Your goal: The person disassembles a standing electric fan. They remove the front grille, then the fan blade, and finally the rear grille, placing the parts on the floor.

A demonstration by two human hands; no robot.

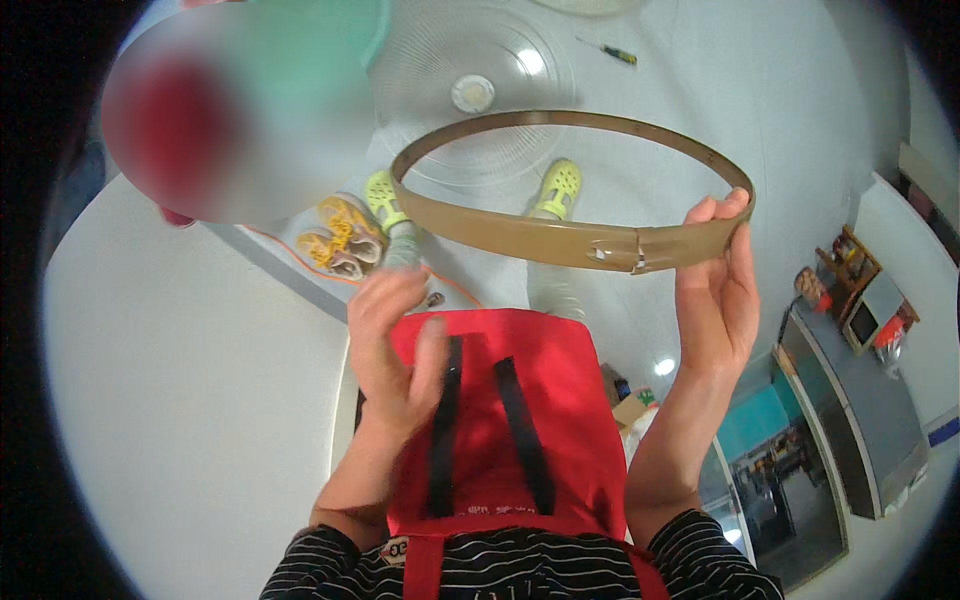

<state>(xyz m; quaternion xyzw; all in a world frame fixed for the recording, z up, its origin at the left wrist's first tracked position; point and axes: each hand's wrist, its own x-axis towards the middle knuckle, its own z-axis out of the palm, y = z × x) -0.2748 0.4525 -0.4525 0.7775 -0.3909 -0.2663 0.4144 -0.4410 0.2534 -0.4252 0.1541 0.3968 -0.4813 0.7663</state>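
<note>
My right hand (718,300) grips the right side of a large brown plastic ring (480,233), with fingertips over its edge and the thumb along its outer face. The ring is held up at a tilt above the floor. Near its front right, the two ends of the band meet at a joint (638,250) with a small gap and slots beside it. My left hand (392,345), slightly blurred, is raised over the red apron (560,400), thumb apart from the fingers, touching nothing. Beyond the ring, a round clear ribbed fan grille (430,70) with a pale hub lies on the floor.
A screwdriver (608,50) lies on the floor at the back. Yellow sneakers (345,235) and an orange cord (275,250) are left of my green clogs (562,188). A white surface (180,400) fills the left; a grey-topped cabinet (860,400) stands right. The upper left is blurred.
</note>
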